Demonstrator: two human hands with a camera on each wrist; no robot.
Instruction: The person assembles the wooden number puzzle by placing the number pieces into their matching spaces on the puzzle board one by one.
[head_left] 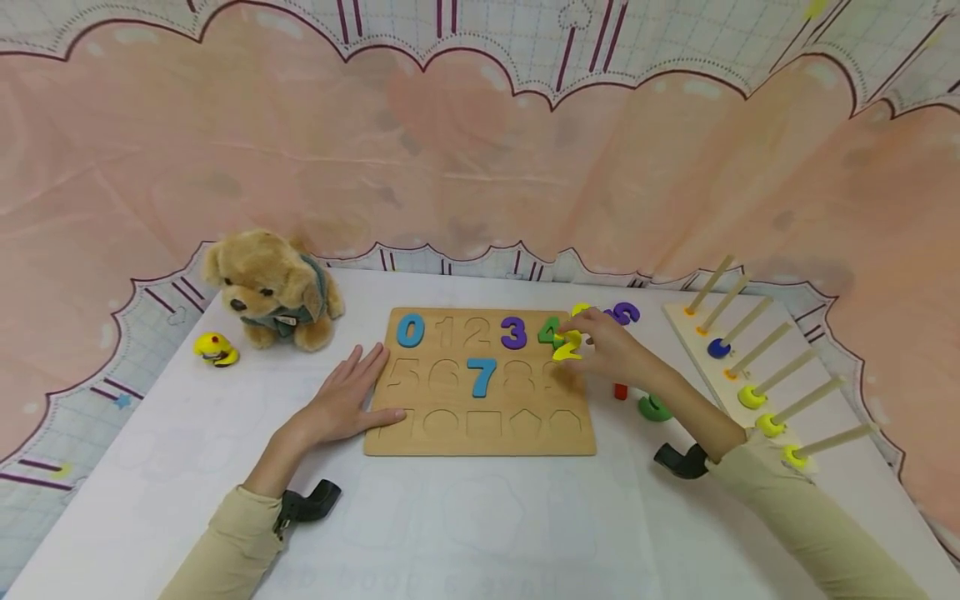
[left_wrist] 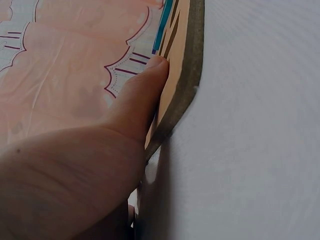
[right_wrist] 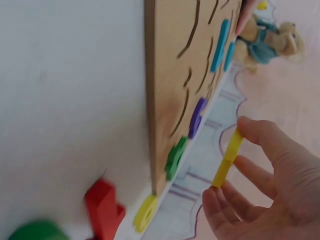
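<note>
My right hand [head_left: 611,343] pinches a yellow number 2 [head_left: 567,345] above the right edge of a wooden number board [head_left: 480,433]. In the right wrist view the yellow piece [right_wrist: 228,157] is seen edge-on between thumb and fingers. My left hand [head_left: 348,396] lies with spread fingers on the board's left edge, its thumb [left_wrist: 150,75] on the board's face. Blue 0 [head_left: 410,331], purple 3 [head_left: 513,332], green 4 [head_left: 549,331] and blue 7 [head_left: 482,377] sit on the board; the other outlines I can see hold no pieces.
Right of the board lie a purple piece [head_left: 625,313], a red piece [head_left: 620,391], a green piece [head_left: 655,407] and a yellow piece [right_wrist: 145,213]. A peg stand [head_left: 693,333] with rings is at far right. A plush dog [head_left: 273,287] and yellow toy [head_left: 216,349] are at left.
</note>
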